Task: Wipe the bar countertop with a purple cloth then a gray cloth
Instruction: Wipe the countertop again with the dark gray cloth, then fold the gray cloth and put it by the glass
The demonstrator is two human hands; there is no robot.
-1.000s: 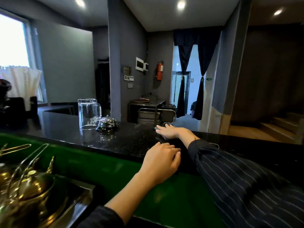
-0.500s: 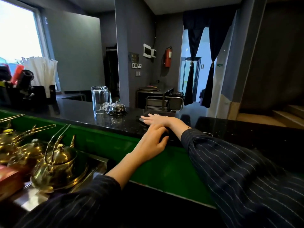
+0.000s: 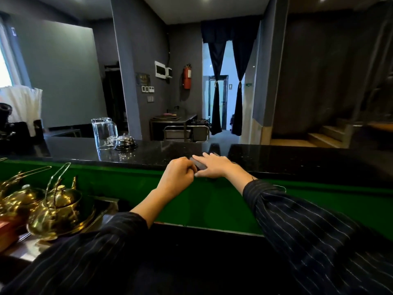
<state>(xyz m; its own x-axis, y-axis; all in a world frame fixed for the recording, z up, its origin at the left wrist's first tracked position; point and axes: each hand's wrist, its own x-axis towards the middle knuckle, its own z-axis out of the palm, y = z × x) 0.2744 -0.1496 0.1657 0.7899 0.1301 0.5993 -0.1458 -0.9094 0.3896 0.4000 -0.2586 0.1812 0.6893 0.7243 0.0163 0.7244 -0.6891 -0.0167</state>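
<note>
On the polished black stone bar countertop, a small dark gray folded cloth lies at the near edge, well to the right of the chrome dome-shaped service bell and the clear glass pitcher standing just beside it. The right hand lies flat and spread on the cloth, fingers extended, pressing rather than gripping. The left hand is curled at the cloth's left end, its fingertips seemingly pinching that corner, though the contact is too dark to be sure. The cloth's long axis seems to run away from the edge, slanting right. It sits between the two hands, under the right palm, so the right hand looks placed to drive the stroke. No purple cloth is visible
</note>
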